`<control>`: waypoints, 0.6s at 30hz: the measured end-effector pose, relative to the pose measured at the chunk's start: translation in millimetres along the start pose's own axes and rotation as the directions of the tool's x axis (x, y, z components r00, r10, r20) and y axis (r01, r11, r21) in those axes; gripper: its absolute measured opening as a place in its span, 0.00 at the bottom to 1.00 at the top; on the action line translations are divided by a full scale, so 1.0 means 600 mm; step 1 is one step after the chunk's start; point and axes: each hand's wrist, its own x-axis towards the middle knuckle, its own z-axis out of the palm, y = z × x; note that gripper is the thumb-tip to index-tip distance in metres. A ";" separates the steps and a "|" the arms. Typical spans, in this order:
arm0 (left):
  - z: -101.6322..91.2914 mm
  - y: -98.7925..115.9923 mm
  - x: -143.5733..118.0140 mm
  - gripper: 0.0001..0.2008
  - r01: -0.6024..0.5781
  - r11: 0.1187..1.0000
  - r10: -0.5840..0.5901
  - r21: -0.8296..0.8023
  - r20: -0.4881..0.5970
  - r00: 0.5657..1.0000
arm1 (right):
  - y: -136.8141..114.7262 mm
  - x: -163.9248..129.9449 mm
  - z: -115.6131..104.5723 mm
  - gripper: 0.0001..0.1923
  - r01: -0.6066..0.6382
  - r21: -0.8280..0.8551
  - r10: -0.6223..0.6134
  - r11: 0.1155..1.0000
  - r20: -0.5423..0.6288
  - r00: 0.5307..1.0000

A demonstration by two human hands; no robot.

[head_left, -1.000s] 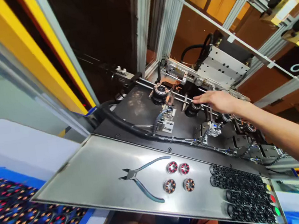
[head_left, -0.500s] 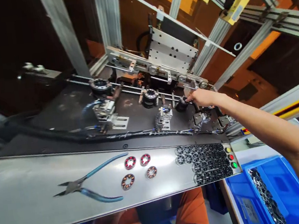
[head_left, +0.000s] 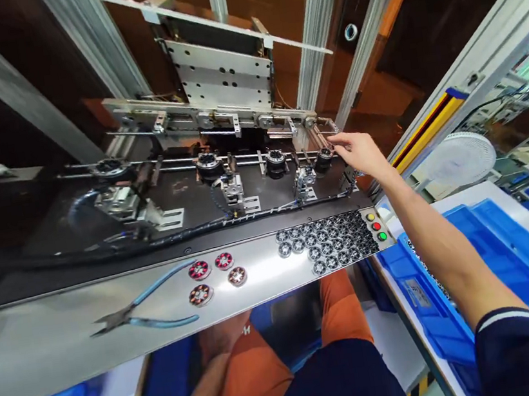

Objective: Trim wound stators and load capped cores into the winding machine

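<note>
Nearest, the left hand (head_left: 226, 334) is over an orange-clad thigh (head_left: 253, 371), its fingers too dim to read. Beyond, pliers (head_left: 121, 317), four coils (head_left: 199, 270) and black rings (head_left: 344, 256) lie on a metal tray (head_left: 266, 276). Farther, the right hand (head_left: 360, 151) has thumb and forefinger narrowly parted at the rightmost spindle (head_left: 324, 159); contact is unclear.

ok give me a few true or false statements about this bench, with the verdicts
1. The person's bare right hand is at the rightmost black cylindrical fixture. True.
2. Four ring-shaped parts lie near the handle ends of the blue-handled metal pliers. True.
3. The pliers' handles are squeezed together. False: they are spread apart.
4. The person's bare left hand holds the pliers. False: it is low, by the orange trousers.
5. The round green button sits between the yellow and red ones. False: the round red button does.
</note>
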 end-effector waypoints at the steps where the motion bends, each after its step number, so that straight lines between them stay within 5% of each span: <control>1: 0.004 0.002 -0.017 0.20 0.001 1.000 -0.001 -0.017 -0.005 1.000 | 0.008 -0.050 0.007 0.25 -0.010 0.038 0.013 0.999 -0.065 0.998; 5: 0.001 0.025 -0.130 0.13 0.024 0.996 -0.028 -0.085 -0.056 0.998 | 0.068 -0.294 0.078 0.27 -0.147 0.125 0.166 0.981 -0.163 0.973; 9: -0.066 0.066 -0.187 0.16 0.041 0.998 -0.049 -0.043 -0.201 0.978 | 0.142 -0.468 0.165 0.25 -0.242 0.134 0.264 0.961 -0.178 0.948; 14: -0.193 0.105 -0.097 0.25 0.105 0.991 -0.058 0.077 -0.464 0.884 | 0.192 -0.503 0.229 0.26 -0.167 0.151 0.195 0.974 -0.194 0.961; 18: -0.244 0.133 -0.028 0.41 0.125 0.989 -0.085 0.072 -0.412 0.907 | 0.196 -0.508 0.240 0.26 -0.111 0.118 0.131 0.987 -0.177 0.975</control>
